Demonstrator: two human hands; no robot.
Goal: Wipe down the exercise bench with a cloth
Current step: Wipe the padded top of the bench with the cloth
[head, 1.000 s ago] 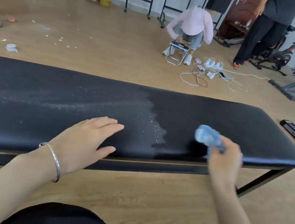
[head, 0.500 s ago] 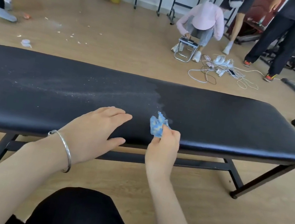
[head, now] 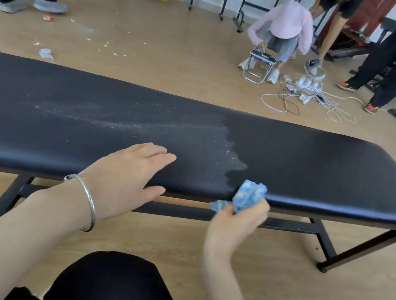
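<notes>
The person is leaning over a long black padded bench [head: 320,171], and the work is looking roughly half done. From the ragged boundary [head: 233,156] near the middle of the bench to its right end, the padding is showing dark and clean. From that boundary to the left end, a pale dusty film with scattered white specks [head: 117,122] is lying across the top, so that stretch is waiting to be wiped.

The right hand [head: 234,225] is closing its fingers around a bunched blue cloth [head: 248,198], gripping it tightly. The cloth is sitting at the near edge of the bench, just below the boundary, partly over the rolled front lip; whether it is pressing on the padding is hard to tell, as the hand is blurred.

The left hand [head: 126,177], wearing a silver bangle [head: 87,199] at the wrist, is lying open and flat on the dusty side of the bench near its front edge, holding nothing, apparently bracing.
</notes>
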